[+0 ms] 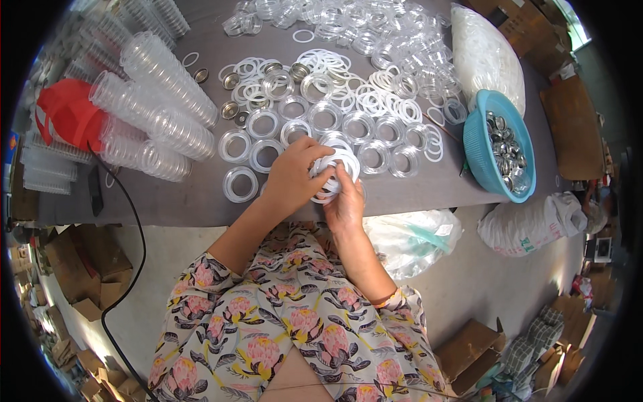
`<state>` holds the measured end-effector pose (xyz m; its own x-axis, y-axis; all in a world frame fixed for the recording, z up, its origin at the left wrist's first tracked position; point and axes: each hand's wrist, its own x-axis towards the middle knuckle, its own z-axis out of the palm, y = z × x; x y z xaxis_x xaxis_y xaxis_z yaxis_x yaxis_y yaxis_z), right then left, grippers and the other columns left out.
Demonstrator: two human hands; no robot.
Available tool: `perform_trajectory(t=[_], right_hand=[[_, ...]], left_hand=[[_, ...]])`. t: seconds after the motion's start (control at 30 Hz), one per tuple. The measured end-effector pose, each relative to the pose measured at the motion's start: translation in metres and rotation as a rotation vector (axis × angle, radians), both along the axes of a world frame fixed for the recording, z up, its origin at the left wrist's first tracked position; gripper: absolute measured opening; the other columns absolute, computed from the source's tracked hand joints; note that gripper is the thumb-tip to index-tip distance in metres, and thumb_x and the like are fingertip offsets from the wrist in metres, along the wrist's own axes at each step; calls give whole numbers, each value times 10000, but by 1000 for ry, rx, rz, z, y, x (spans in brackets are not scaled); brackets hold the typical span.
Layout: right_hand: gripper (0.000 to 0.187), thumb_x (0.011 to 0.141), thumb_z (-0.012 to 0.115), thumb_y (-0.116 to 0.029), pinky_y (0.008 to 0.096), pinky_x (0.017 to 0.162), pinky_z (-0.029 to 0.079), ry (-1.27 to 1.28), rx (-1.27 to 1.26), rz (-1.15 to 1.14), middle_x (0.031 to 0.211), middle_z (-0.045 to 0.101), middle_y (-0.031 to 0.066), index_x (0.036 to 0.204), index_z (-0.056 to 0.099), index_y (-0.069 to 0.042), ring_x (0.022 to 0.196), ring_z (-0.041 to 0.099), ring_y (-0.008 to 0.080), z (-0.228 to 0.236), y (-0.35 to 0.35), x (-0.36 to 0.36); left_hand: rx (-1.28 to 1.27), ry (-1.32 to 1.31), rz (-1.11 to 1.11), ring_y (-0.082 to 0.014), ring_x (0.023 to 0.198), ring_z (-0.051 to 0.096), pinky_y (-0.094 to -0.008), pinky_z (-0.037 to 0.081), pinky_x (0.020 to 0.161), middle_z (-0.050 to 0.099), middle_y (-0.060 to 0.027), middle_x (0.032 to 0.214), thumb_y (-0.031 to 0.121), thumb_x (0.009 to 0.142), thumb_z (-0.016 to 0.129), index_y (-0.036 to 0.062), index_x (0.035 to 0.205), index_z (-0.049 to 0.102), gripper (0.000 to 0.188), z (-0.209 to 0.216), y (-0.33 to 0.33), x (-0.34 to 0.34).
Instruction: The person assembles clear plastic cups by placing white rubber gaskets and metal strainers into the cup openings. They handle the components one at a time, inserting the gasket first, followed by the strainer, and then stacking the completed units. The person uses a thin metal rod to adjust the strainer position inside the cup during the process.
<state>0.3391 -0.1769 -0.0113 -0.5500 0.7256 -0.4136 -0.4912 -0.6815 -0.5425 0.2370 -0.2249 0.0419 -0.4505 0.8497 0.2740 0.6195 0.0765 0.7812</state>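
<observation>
Near the table's front edge, my right hand [346,201] is closed round a loose bunch of white flat rings [328,191]. My left hand [293,169] reaches over the same bunch from the left, its fingers bent onto the upper rings; the fingertips are partly hidden. Just beyond my hands stand several clear plastic ring-shaped pieces [262,123], set out in rough rows. Some have a white ring on or in them, though which ones is hard to tell. Behind these lies a heap of loose white rings [372,100], with several small silver metal caps [299,71] among them.
Stacked clear cups [167,80] and a red object [70,114] stand at the left. A blue basket [477,141] of metal caps sits at the right, near a full plastic bag [489,60]. Loose clear parts [362,27] cover the back. A black cable [137,231] hangs left.
</observation>
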Motion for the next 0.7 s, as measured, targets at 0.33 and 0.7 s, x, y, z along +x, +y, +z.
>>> perform_trajectory(t=[0.33, 0.7], right_hand=[[346, 910, 418, -355, 349, 740, 479, 128, -105, -4, 1028, 560, 58, 1099, 484, -72, 915, 560, 188, 8, 9, 6], [317, 913, 430, -337, 349, 739, 475, 109, -95, -271, 993, 563, 58, 1079, 490, -73, 889, 557, 188, 2, 44, 40]], left_hand=[[9, -930, 7, -37, 564, 481, -170, 374, 512, 601, 3, 695, 52, 699, 706, 38, 765, 623, 107, -3, 10, -19], [223, 593, -158, -229, 717, 505, -341, 406, 616, 510, -46, 732, 91, 650, 620, 95, 716, 580, 77, -38, 47, -25]])
